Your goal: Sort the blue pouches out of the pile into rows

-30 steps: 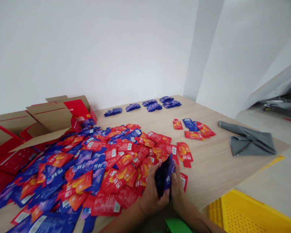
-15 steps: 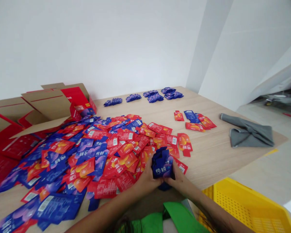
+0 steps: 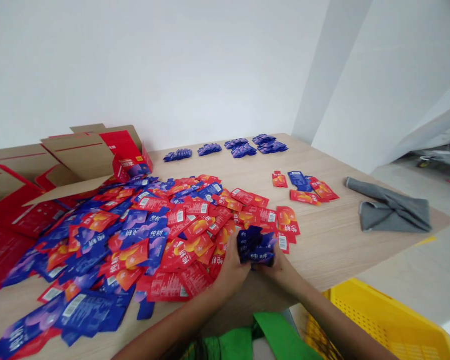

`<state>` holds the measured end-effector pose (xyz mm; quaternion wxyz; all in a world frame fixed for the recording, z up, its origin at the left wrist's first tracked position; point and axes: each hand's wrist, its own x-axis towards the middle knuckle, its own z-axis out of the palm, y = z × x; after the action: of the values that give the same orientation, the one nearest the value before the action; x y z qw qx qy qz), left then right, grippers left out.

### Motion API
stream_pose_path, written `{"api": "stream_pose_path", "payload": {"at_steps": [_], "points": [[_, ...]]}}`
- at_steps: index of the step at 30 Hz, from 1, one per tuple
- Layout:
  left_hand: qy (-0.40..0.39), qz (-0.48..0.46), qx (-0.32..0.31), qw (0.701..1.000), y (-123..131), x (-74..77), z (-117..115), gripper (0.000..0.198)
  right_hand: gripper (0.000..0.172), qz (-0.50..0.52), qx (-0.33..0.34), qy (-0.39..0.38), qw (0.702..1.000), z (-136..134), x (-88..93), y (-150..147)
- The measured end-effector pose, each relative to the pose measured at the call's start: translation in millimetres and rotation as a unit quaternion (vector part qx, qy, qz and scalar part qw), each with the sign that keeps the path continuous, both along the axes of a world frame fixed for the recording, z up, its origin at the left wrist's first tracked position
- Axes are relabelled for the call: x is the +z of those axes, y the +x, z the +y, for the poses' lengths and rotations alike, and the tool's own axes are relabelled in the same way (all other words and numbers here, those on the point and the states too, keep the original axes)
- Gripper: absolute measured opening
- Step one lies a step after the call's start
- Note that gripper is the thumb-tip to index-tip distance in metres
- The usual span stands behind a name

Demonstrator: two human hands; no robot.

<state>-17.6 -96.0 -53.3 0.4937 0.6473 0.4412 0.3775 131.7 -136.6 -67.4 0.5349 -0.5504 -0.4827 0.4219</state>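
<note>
A stack of blue sachets (image 3: 258, 248) is gripped between my two hands above the table's front edge. My left hand (image 3: 232, 265) is closed round its left side, and my right hand (image 3: 279, 265) closes on the right side with fingers partly hidden. The stack is tilted, so several sachet edges show one above another. Just left of my hands spreads a large mixed pile of red and blue sachets (image 3: 180, 222). A few red sachets (image 3: 288, 221) lie just beyond my right hand.
Bundles of blue sachets (image 3: 243, 150) line the table's back. Open red cartons (image 3: 86, 160) stand at left behind the pile. A small sachet group (image 3: 303, 187) and a folded grey cloth (image 3: 395, 207) lie at right. A yellow crate (image 3: 382, 315) stands below the right edge.
The blue stack has tipped in my hands: its front face showed before, and now the layered edges show. My right hand has shifted slightly up and right. The view has moved a little.
</note>
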Motion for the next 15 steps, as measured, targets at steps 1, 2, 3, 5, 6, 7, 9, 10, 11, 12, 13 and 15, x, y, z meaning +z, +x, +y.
{"api": "stream_pose_path", "payload": {"at_steps": [1,2,3,5,6,7,9,10,11,12,13,15], "points": [[-0.004,-0.011,0.011,1.000,-1,-1.8,-3,0.073,0.060,0.004,0.002,-0.002,1.000,-2,0.3,-2],[-0.011,-0.020,0.017,1.000,-1,-3.4,-6,0.070,0.058,0.010,0.007,-0.002,1.000,-4,0.7,-5],[-0.022,-0.031,0.018,0.999,-1,-4.7,-9,0.068,0.056,0.017,0.012,-0.001,1.000,-7,1.3,-9],[-0.049,-0.058,0.022,0.997,-1,-5.1,-14,0.065,0.056,0.024,0.017,0.012,0.999,-12,2.8,-14],[-0.060,-0.072,0.021,0.995,-1,-4.1,-16,0.065,0.056,0.022,0.015,0.023,0.999,-15,3.8,-16],[-0.066,-0.086,0.015,0.994,-2,-2.6,-17,0.065,0.057,0.017,0.012,0.034,0.999,-17,4.8,-18],[-0.062,-0.104,-0.015,0.992,-6,1.2,-16,0.064,0.061,0.004,0.011,0.048,0.999,-21,7.0,-19],[-0.056,-0.104,-0.034,0.992,-8,2.8,-14,0.064,0.065,0.000,0.015,0.048,0.999,-22,7.7,-18],[-0.052,-0.096,-0.050,0.993,-11,3.8,-12,0.064,0.070,-0.001,0.025,0.041,0.999,-22,8.0,-17],[-0.051,-0.083,-0.056,0.994,-13,4.4,-10,0.064,0.075,0.001,0.036,0.029,0.999,-22,7.9,-17],[-0.053,-0.068,-0.054,0.995,-15,4.4,-8,0.064,0.079,0.005,0.046,0.016,0.999,-22,7.2,-16],[-0.058,-0.048,-0.034,0.997,-19,3.3,-5,0.063,0.085,0.016,0.057,-0.013,0.998,-20,4.4,-15]]}}
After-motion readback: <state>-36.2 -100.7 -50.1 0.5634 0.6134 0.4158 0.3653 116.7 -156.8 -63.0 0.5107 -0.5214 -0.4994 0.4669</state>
